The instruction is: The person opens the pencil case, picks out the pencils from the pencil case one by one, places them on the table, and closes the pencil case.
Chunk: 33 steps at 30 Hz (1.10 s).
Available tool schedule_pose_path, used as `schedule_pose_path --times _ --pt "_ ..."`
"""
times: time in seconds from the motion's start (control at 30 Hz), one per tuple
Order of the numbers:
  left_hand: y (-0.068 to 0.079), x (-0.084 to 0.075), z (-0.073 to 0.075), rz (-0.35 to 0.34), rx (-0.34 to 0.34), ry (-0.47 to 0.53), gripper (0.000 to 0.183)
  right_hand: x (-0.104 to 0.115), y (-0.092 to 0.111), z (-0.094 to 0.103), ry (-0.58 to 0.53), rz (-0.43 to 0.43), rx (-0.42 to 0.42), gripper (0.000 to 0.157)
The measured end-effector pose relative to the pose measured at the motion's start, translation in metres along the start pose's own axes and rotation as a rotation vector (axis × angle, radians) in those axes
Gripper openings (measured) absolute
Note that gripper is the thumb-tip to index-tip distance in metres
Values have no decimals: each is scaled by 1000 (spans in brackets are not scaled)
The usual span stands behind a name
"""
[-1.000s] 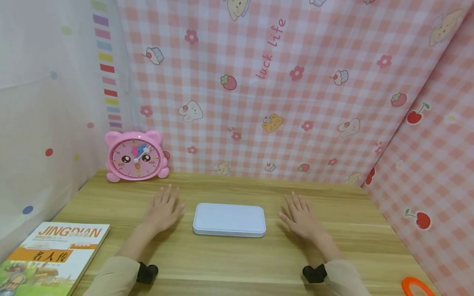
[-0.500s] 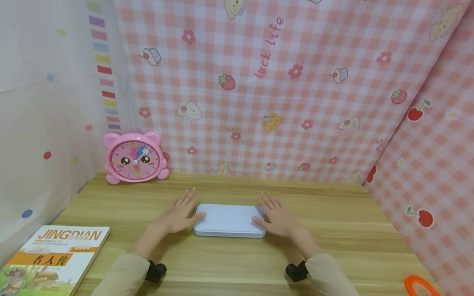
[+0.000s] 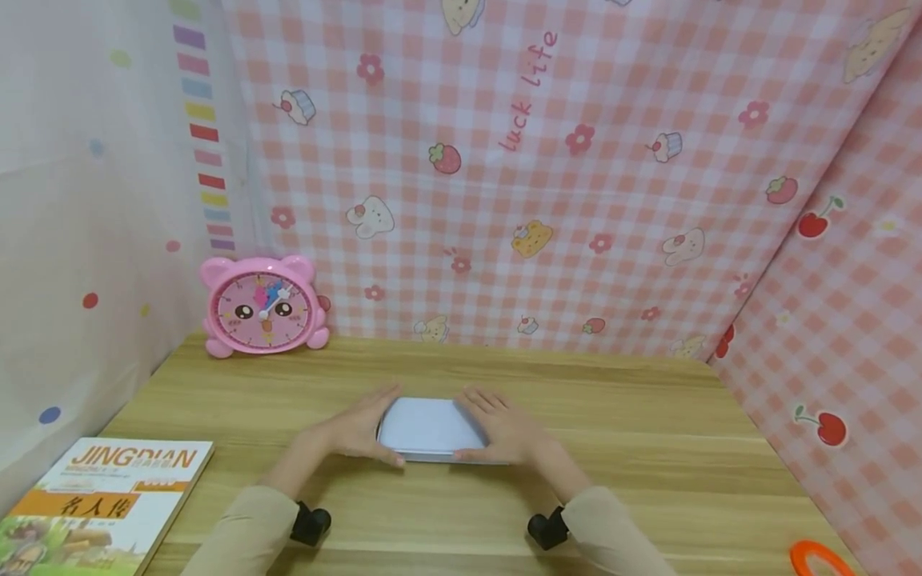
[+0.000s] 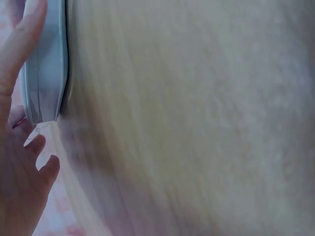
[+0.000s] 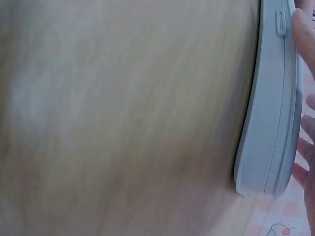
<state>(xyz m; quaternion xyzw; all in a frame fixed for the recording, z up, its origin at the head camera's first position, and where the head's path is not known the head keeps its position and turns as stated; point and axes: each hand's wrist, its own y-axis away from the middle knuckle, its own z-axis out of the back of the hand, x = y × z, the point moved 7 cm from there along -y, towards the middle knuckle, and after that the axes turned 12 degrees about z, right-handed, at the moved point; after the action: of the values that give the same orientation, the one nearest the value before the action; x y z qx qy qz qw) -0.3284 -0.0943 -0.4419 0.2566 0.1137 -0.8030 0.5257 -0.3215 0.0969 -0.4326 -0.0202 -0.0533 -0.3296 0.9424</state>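
A flat white hard case (image 3: 432, 426) with rounded corners lies lengthwise on the wooden table. Its lid is closed, and a small latch (image 5: 281, 23) sits on its front side. My left hand (image 3: 360, 432) spans the left end, thumb along the front edge and fingers toward the back. Over the right end lies my right hand (image 3: 510, 434), its fingers on the top and its thumb at the front edge near the latch. In the left wrist view, some of the left fingers curl just past the case's end. Both hands hide the case's short ends.
On the far left of the table stands a pink toy clock (image 3: 265, 307). A book (image 3: 108, 504) lies at the near left, and an orange ring-shaped thing (image 3: 817, 556) is cut off at the near right corner. Patterned cloth (image 3: 533, 184) hangs right behind the table.
Both hands have come inward from either side of the case and now hold its two ends. The thumbs have moved from its top to the front edge. The case stays in place.
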Motion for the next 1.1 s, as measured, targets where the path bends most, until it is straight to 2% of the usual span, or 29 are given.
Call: schedule_pose_path --times 0.3,0.7,0.83,1.1 --pt "1 -3 -2 21 17 65 109 10 -4 -2 23 30 -12 97" --pt "-1 -3 -4 26 5 54 103 26 -11 8 135 100 -41 83" --pt "0 -4 -3 33 5 49 102 31 -12 7 194 129 -4 79" --pt "-1 -8 -1 35 18 44 102 38 -17 7 390 201 26 75"
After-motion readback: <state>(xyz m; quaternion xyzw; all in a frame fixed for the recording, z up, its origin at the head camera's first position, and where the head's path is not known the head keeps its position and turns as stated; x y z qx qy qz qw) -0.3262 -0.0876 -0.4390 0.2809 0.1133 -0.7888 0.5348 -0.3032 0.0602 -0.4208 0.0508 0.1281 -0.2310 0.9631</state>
